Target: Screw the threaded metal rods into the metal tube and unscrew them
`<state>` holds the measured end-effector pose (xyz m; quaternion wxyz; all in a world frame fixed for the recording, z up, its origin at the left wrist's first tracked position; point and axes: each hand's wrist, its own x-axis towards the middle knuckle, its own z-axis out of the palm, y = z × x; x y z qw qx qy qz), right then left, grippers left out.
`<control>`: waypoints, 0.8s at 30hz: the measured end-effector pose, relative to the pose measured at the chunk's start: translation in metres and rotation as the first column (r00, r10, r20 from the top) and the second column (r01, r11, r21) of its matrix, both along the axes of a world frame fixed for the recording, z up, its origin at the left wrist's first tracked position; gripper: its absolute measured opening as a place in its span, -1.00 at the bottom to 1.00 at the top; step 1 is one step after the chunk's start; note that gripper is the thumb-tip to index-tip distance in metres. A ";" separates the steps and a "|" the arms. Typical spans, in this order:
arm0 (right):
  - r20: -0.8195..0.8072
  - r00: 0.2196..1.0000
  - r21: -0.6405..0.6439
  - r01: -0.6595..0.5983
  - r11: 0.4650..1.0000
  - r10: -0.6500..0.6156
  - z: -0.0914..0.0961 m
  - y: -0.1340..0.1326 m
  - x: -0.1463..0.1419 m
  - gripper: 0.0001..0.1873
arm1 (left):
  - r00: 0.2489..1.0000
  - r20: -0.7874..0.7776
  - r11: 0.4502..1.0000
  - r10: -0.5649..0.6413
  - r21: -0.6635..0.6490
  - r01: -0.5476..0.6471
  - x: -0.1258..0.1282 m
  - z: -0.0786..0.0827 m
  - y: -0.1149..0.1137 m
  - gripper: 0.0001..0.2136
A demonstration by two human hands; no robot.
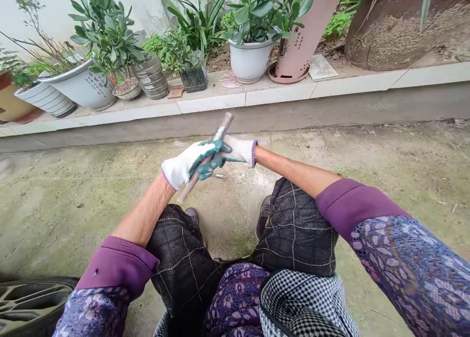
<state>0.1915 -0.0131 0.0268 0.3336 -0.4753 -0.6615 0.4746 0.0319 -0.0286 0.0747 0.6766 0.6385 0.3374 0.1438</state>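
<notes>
Hands (198, 160) together on slanted stick (190, 185)

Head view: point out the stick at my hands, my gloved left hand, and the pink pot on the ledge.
Stick (189, 186): head view, bare length near its lower end.
Left hand (191, 160): head view, back of the glove.
Pink pot (304, 39): head view, side wall.

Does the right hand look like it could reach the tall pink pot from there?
Probably not without leaning: the gloved right hand is down by the stick, and the pink pot stands farther off on the ledge. Nothing seems in between.
</notes>
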 end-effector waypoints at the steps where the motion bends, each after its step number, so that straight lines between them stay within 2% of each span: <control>1: -0.054 0.998 -0.044 -0.025 0.999 0.022 0.000 -0.002 0.000 -0.81 | 1.000 -0.015 1.000 0.017 -0.007 -0.017 -0.005 -0.002 0.003 -0.64; 3: -0.072 0.997 -0.073 -0.030 0.997 0.025 0.001 -0.005 0.003 -0.82 | 0.997 -0.036 0.997 0.072 -0.031 -0.073 -0.017 -0.006 0.010 -0.65; 4: -0.068 0.998 -0.067 0.005 0.998 -0.010 0.002 -0.007 0.006 -0.83 | 0.993 -0.048 0.993 0.111 -0.041 -0.113 -0.023 -0.008 0.013 -0.65; 8: 0.042 0.992 0.037 0.114 0.993 -0.116 0.005 -0.017 0.014 -0.77 | 0.960 -0.089 0.964 0.265 0.002 -0.265 -0.036 -0.016 0.021 -0.65; 11: 0.211 0.972 0.130 0.078 0.988 -0.104 0.007 -0.024 0.011 -0.75 | 0.924 -0.135 0.924 0.358 0.194 -0.330 -0.036 -0.025 0.025 -0.70; 14: 0.430 0.899 0.246 -0.027 0.969 -0.084 0.008 -0.030 0.006 -0.75 | 0.853 -0.251 0.826 0.458 0.475 -0.304 -0.036 -0.040 0.035 -0.75; 15: 0.505 0.859 0.278 -0.066 0.958 -0.087 0.008 -0.031 0.004 -0.74 | 0.816 -0.318 0.788 0.483 0.564 -0.247 -0.037 -0.045 0.039 -0.77; 17: 0.629 0.770 0.316 -0.132 0.939 -0.103 0.009 -0.034 0.002 -0.73 | 0.711 -0.496 0.718 0.499 0.696 -0.019 -0.036 -0.055 0.047 -0.81; 19: 0.728 0.675 0.322 -0.184 0.929 -0.119 0.009 -0.036 0.002 -0.72 | 0.553 -0.685 0.662 0.475 0.692 0.288 -0.033 -0.062 0.050 -0.83; 21: 0.797 0.588 0.311 -0.205 0.928 -0.137 0.009 -0.034 0.005 -0.71 | 0.438 -0.799 0.612 0.412 0.599 0.517 -0.028 -0.067 0.047 -0.82; 23: 0.820 0.550 0.308 -0.185 0.933 -0.161 0.008 -0.028 0.011 -0.72 | 0.430 -0.837 0.570 0.339 0.546 0.614 -0.021 -0.068 0.038 -0.81; 24: 0.808 0.564 0.312 -0.166 0.935 -0.170 0.006 -0.024 0.015 -0.73 | 0.469 -0.830 0.557 0.303 0.553 0.619 -0.019 -0.067 0.033 -0.81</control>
